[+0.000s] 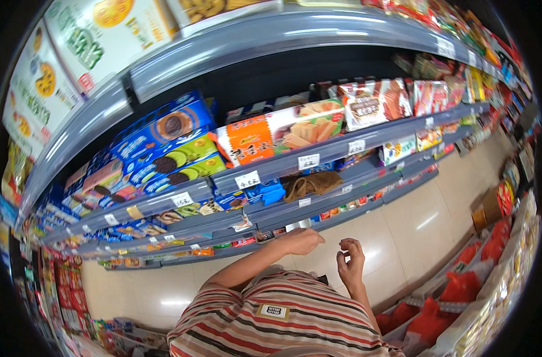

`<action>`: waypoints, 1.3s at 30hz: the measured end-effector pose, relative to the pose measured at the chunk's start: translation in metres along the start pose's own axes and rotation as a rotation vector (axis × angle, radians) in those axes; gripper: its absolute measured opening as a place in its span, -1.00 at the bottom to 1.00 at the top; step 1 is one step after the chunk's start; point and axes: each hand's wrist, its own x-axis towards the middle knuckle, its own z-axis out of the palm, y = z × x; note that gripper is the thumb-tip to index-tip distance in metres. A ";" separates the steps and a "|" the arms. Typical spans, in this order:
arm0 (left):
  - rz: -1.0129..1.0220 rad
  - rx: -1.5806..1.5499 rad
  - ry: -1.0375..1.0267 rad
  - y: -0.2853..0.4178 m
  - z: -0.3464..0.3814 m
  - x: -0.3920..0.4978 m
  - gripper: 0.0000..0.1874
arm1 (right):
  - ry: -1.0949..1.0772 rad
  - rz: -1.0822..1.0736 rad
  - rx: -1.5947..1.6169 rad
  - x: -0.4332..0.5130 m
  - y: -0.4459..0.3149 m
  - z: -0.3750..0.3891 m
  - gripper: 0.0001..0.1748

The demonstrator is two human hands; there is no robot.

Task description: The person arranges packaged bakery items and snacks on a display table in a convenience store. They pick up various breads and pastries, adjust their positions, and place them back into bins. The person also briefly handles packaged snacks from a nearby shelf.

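Observation:
My left hand (301,241) is in front of my striped shirt at the lower middle, its fingers pointing right; no object shows in it, and its finger posture is partly hidden. A short way to the right is my right hand (351,262), raised with curled fingers apart and nothing between them. The hands do not touch. Beyond them, a shelf carries blue cookie boxes (163,127), an orange and white wafer pack (248,139) and a brown and white wafer bag (369,107). A brown cloth (313,185) lies on the shelf below, beside a bright blue item (266,192).
Curved grey shelf edges (262,38) with price tags run across the view. Tiled floor (413,223) lies below. Red plastic bags (460,285) stand in bins at the lower right, near a cardboard box (487,207). Red packages (70,290) are stacked at the lower left.

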 end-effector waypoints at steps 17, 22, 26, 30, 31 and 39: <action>0.241 0.420 1.151 0.074 -0.135 -0.115 -0.84 | -0.190 -0.312 0.176 0.056 -0.043 0.038 -0.82; -0.017 0.573 1.668 0.065 -0.185 -0.179 -0.84 | -0.102 -0.698 0.173 0.114 -0.130 0.044 -0.80; -0.208 0.560 1.818 0.048 -0.234 -0.225 -0.83 | -0.139 -0.836 0.066 0.149 -0.187 0.057 -0.72; -0.325 0.306 1.776 0.030 -0.276 -0.252 -0.65 | -0.193 -0.732 0.040 0.194 -0.227 0.087 -0.33; -0.396 0.239 1.689 0.025 -0.285 -0.259 -0.61 | -0.230 -0.659 0.055 0.207 -0.233 0.098 -0.24; -0.458 -0.289 1.217 0.006 -0.319 -0.278 -0.41 | -0.659 -0.352 0.147 0.265 -0.248 0.144 -0.06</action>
